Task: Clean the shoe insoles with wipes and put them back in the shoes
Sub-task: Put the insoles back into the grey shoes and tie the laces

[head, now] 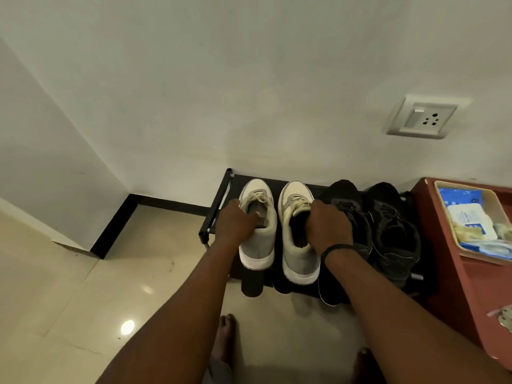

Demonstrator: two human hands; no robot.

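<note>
View from above of a low black shoe rack (219,206) against a white wall, w/ two pairs of shoes on its top shelf. On the rack's left half sit two cream-and-grey sneakers, toes to the wall: the left sneaker (259,239) and, just beside it, the right sneaker (297,245). The left hand (235,225) has its grip curled over the left sneaker's collar, fingers reaching into the opening; a brownish insole (256,217) shows inside, approx. at the fingertips, though the view is too dim to tell if they pinch it. The right hand (328,227), w/ a black band at the wrist, has its grip wrapped round the right sneaker's collar on the side near the black shoes, fingers tucked into the dark opening. On the rack's right half sits a pair of black shoes (388,231), touching the right hand's knuckles. Just right of the rack stands a reddish counter (454,295) carrying a cream tray (471,254) that holds a wipes pack (465,217). Above the rack's right end, a wall socket (424,117). Bare feet (225,339) on the glossy tile floor in front of the rack.
</note>
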